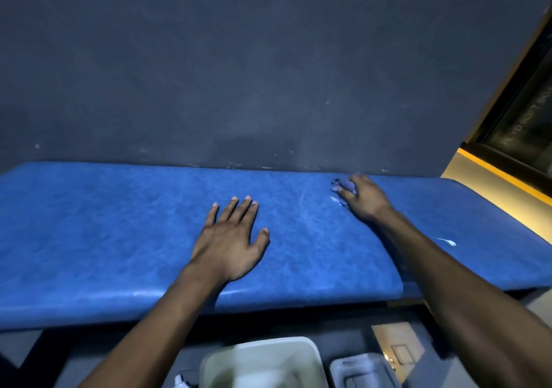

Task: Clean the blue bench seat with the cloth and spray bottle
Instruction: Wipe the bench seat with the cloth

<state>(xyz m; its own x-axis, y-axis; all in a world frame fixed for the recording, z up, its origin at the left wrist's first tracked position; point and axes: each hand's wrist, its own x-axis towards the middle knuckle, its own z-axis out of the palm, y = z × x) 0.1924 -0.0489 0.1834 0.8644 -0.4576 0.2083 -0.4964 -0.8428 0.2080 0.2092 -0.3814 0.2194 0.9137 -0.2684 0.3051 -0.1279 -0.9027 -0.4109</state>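
The blue bench seat (119,232) stretches across the view below a dark wall. My left hand (231,238) lies flat on the seat's middle, fingers spread, holding nothing. My right hand (363,198) is at the seat's back right, near the wall, closed on a bunched blue cloth (342,186) that it presses against the seat. White streaks (448,241) mark the seat near my right hand and further right. No spray bottle is clearly visible.
A white plastic bin (263,363) stands on the floor below the seat's front edge, with a grey container (361,371) to its right. A yellow-trimmed window frame (493,166) rises at the far right. The dark wall (239,73) backs the seat.
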